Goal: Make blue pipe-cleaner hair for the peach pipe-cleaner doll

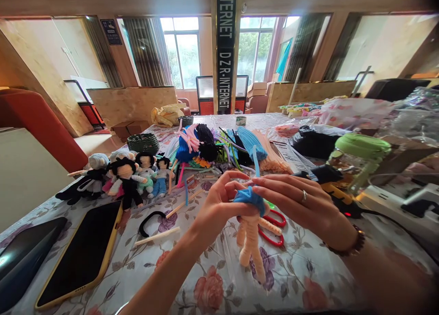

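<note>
My left hand (219, 198) is closed around the head of a pipe-cleaner doll (252, 232), holding it above the table. Its body, arms and legs are peach, and blue pipe cleaner (247, 195) is wound over the head. A loose blue end (256, 162) sticks up from the top. My right hand (298, 200), wearing a ring and a beaded bracelet, has its fingers together on the blue strand at the head; the exact fingertip contact is partly hidden. Behind the doll lie red-handled scissors (274, 241), partly covered.
Several finished dolls (126, 175) sit at left, near a yellow-cased phone (80, 251). Pipe-cleaner bundles (206, 143) lie at the back. A black pipe-cleaner piece (147, 223) and sticks (157, 236) lie left of my hands. At right are a glue gun (338, 198) and a green-lidded jar (361, 146).
</note>
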{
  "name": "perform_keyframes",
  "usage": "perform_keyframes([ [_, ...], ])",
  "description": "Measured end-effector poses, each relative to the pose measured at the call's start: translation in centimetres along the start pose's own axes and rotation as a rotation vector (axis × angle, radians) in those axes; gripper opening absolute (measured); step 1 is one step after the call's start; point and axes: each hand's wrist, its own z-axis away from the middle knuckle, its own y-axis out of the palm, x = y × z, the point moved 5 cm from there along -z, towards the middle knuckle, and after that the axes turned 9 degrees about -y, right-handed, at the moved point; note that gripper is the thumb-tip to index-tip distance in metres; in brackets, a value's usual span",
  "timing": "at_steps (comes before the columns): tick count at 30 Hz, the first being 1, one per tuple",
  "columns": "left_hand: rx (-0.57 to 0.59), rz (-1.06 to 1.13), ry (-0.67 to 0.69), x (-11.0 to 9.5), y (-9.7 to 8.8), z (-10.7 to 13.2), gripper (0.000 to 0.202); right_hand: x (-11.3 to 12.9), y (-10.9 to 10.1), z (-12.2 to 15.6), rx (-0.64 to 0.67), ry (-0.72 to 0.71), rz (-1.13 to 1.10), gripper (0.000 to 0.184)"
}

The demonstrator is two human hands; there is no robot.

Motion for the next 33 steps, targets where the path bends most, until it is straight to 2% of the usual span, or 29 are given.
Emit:
perform_keyframes([
  [13, -0.067, -0.106, 0.003, 0.0, -0.5, -0.2, 0.044, -0.2, 0.1, -0.4, -0.004, 0.011, 0.082, 0.029],
  [19, -0.004, -0.196, -0.09, 0.3, -1.2, -0.2, 0.045, -0.7, 0.0, -0.6, 0.051, 0.122, 0.068, 0.03],
  [21, -0.011, -0.262, -0.123, 0.2, -1.8, -0.1, 0.04, -0.9, 0.0, -0.4, 0.037, 0.144, 0.057, 0.03],
  [25, -0.151, -0.467, -0.157, 0.1, -3.8, 0.0, 0.038, -1.5, 0.8, 0.2, -0.025, 0.167, 0.003, 0.031],
  [27, -0.165, -0.59, -0.183, 0.4, -4.7, -0.3, 0.04, -1.7, 1.3, 0.5, -0.043, 0.192, -0.027, 0.032],
  [33, -0.289, -0.972, -0.125, 1.1, -6.1, -0.9, 0.037, -1.7, 2.6, 0.8, -0.014, 0.207, -0.036, 0.033],
])
